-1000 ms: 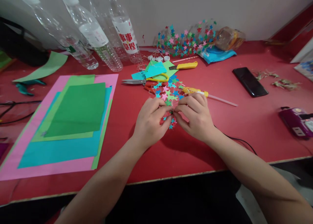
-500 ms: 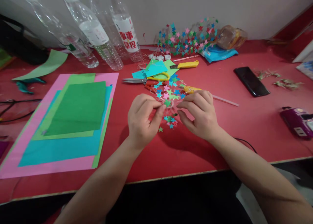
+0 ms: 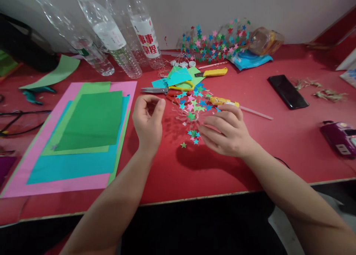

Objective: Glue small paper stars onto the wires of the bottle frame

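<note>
In the middle of the red table stands a clear plastic piece cut into fanned strips, perhaps part of a bottle. Coloured paper stars cover it, and a green star sits at its centre. My right hand has its curled fingers against the right side of this piece. To the left, my left hand is raised apart from it, thumb and forefinger drawn together. Anything between those fingertips is too small to make out. A loose green star lies just in front.
Behind are yellow-handled scissors, a yellow cutter, a glue gun and a star-covered clear bottle. Coloured paper sheets and plastic bottles occupy the left. On the right lie a phone and a purple device.
My left hand has drawn away from the green star, moving left and slightly up. My right hand has stayed beside the plastic piece, its fingers slightly shifted.
</note>
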A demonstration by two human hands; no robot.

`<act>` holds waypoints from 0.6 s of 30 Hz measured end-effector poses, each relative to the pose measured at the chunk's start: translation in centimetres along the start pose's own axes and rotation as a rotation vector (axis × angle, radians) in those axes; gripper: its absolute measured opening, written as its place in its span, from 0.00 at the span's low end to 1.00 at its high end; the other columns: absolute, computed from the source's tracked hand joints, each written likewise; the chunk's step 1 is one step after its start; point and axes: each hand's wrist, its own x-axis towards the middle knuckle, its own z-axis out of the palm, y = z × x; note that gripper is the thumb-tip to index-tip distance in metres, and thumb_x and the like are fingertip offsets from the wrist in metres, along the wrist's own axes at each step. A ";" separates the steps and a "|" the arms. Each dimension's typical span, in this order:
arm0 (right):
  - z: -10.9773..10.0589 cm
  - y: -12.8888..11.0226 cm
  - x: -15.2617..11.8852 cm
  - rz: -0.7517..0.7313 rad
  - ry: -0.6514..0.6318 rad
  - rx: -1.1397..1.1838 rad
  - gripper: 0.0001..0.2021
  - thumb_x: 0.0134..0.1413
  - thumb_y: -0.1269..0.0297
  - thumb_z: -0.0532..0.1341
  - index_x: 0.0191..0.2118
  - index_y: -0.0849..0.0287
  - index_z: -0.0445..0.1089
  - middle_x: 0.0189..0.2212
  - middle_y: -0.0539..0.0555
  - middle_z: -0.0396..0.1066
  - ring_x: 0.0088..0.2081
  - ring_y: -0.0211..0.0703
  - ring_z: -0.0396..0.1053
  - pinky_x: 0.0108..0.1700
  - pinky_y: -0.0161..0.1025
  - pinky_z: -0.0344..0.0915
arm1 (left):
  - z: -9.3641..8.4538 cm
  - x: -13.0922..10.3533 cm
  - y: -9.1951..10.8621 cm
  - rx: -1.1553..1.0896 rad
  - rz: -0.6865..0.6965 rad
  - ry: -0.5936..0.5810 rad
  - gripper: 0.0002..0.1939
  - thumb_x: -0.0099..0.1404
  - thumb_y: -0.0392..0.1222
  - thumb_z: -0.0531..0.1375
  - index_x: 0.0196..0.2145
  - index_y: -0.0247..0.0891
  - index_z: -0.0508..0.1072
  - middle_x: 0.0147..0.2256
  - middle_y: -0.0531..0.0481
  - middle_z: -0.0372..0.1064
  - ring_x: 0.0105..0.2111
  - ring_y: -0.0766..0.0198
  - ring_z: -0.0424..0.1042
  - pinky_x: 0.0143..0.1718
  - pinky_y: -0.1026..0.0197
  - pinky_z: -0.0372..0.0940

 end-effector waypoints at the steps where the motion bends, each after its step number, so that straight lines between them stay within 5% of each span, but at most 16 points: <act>1: 0.2 0.0 -0.1 -0.008 -0.015 -0.023 0.06 0.56 0.67 0.63 0.40 0.51 0.70 0.41 0.49 0.73 0.44 0.43 0.64 0.53 0.49 0.62 | 0.2 0.1 -0.5 -0.048 -0.071 0.000 0.06 0.61 0.43 0.62 0.31 0.40 0.69 0.29 0.52 0.65 0.29 0.67 0.65 0.33 0.61 0.63; 11: 1.1 0.0 0.2 0.084 0.016 -0.080 0.06 0.57 0.68 0.63 0.41 0.53 0.71 0.38 0.50 0.73 0.42 0.43 0.63 0.52 0.46 0.61 | 1.3 -0.5 -1.5 -0.359 -0.530 -0.129 0.08 0.56 0.34 0.56 0.36 0.37 0.69 0.39 0.48 0.70 0.36 0.68 0.71 0.35 0.65 0.63; 18: 1.4 -0.2 0.2 0.096 0.019 -0.088 0.06 0.57 0.69 0.63 0.41 0.54 0.71 0.38 0.49 0.74 0.41 0.42 0.64 0.53 0.46 0.61 | 1.2 -0.7 -1.4 -0.347 -0.501 -0.069 0.06 0.61 0.39 0.57 0.37 0.39 0.69 0.40 0.49 0.70 0.38 0.66 0.71 0.37 0.64 0.64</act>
